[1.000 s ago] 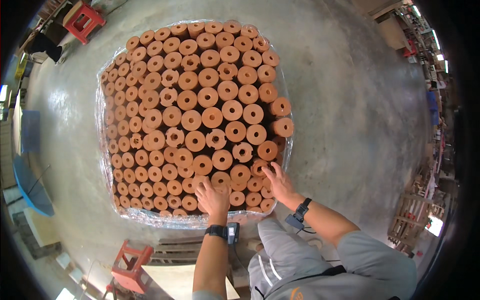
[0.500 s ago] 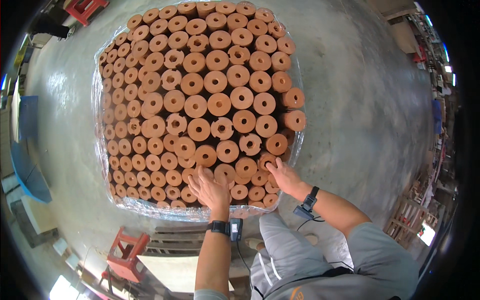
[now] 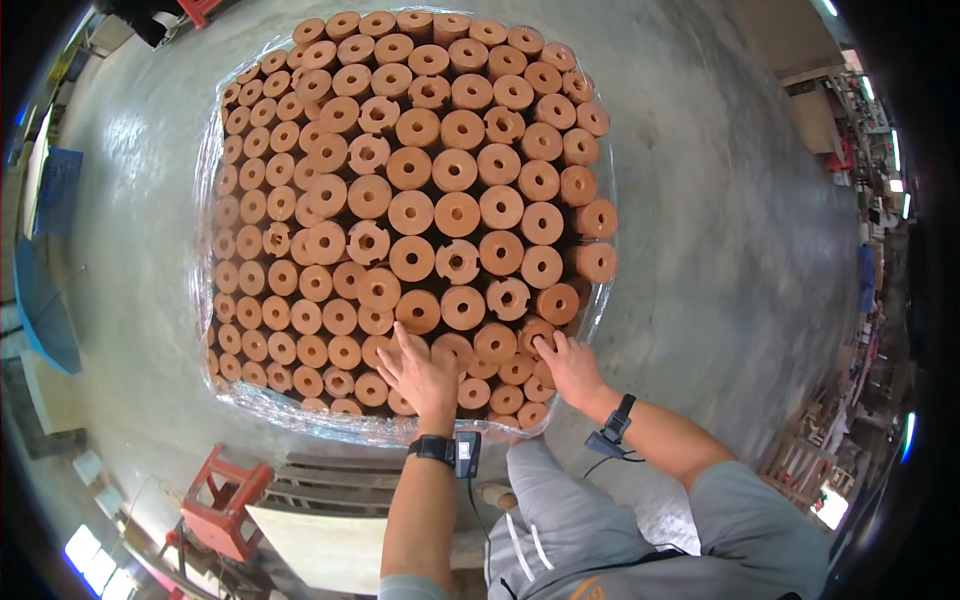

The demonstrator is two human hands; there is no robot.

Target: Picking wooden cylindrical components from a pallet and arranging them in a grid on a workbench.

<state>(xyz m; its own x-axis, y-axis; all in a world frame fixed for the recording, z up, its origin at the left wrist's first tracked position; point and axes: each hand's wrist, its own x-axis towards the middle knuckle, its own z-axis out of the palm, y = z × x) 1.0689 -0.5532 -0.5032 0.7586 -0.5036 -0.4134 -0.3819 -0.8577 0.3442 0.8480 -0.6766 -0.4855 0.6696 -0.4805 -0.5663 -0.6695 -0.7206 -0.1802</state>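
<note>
Many reddish-brown clay cylinders, each with a hole through its middle, stand on end in a large block. My left hand [image 3: 422, 380] hovers over or rests on the near part of the block, fingers spread. Its index fingertip is by the lower edge of one cylinder [image 3: 417, 325], and I see nothing in the hand. To the right, my right hand [image 3: 575, 372] has its thumb and fingers bent at the top of a cylinder [image 3: 533, 328] near the block's right edge. The underside of that grip is hidden.
Clear plastic film [image 3: 330, 424] wraps the block's sides. Some cylinders, such as a notched one [image 3: 508, 312], have cut rims. Near the front left are a red stool [image 3: 222, 505] and a pale board [image 3: 318, 545]. Shelving with clutter [image 3: 850, 330] lines the far right.
The view has shifted slightly, so the block sits a little differently. My left fingers are spread wider, the index finger stretched forward. My right hand stays at the same cylinder.
</note>
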